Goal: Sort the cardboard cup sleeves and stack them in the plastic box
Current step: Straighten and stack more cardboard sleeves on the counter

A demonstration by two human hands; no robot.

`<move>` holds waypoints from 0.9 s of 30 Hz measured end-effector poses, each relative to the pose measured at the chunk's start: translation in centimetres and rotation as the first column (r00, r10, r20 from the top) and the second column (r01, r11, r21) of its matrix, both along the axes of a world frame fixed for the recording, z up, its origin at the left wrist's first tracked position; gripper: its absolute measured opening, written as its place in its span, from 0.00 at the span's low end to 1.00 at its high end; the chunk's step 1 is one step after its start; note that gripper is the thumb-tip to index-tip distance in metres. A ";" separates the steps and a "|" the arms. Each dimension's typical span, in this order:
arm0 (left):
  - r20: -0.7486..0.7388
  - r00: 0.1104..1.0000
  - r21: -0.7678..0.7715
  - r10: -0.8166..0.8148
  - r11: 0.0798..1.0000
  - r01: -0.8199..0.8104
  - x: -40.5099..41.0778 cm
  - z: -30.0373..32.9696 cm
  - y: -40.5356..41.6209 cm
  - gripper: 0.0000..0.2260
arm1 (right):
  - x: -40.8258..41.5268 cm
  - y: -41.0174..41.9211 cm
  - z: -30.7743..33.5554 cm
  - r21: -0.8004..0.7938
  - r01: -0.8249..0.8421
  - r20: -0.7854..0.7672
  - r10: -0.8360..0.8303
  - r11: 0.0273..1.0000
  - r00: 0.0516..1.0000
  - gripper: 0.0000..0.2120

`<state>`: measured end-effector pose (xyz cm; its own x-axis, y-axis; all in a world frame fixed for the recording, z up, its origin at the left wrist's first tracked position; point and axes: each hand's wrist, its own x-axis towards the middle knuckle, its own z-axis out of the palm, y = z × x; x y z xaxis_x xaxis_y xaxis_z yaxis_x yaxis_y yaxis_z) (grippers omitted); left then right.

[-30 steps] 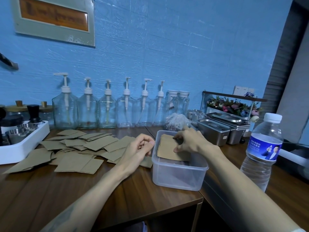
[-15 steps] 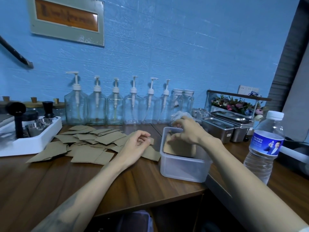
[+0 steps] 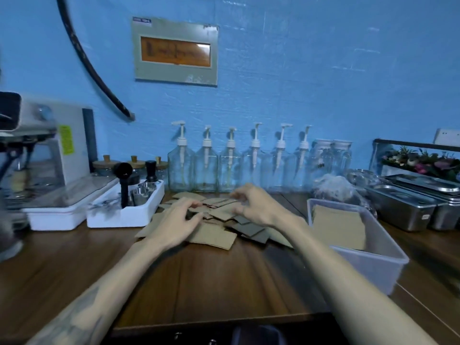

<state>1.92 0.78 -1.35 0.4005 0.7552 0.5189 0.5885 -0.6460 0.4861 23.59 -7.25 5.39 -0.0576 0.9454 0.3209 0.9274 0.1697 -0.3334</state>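
Note:
A loose pile of brown cardboard cup sleeves (image 3: 214, 237) lies on the wooden table (image 3: 199, 282) in front of me. Both hands are over that pile and blurred by motion. My left hand (image 3: 179, 220) rests palm down on the pile's left side with its fingers spread. Slightly farther back, my right hand (image 3: 251, 205) hovers with curled, parted fingers and nothing clearly in them. To the right stands the clear plastic box (image 3: 383, 260). A flat stack of sleeves (image 3: 338, 227) lies inside it.
Glass pump bottles (image 3: 229, 170) line the blue wall behind the pile. A white tray of metal tools (image 3: 129, 212) and a coffee machine (image 3: 49, 150) stand at left. Steel pans (image 3: 403, 207) and a crumpled plastic bag (image 3: 333, 188) sit behind the box.
My right hand left the sleeve in the box and moved left to the pile. My left hand reached forward onto the pile. My view turned left, so the water bottle is out of sight.

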 end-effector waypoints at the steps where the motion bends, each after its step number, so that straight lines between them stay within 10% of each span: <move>1: -0.035 0.998 0.015 0.045 0.999 -0.045 -1.0 -0.1 0.3 0.15 | -0.6 0.6 -1.0 -0.014 -0.003 0.010 0.003 1.000 1.000 0.23; 27: -0.332 0.925 -0.083 0.185 0.971 -0.225 -2.1 -1.1 6.1 0.23 | -1.6 5.7 -7.6 0.125 -0.033 -0.049 0.039 0.992 0.998 0.20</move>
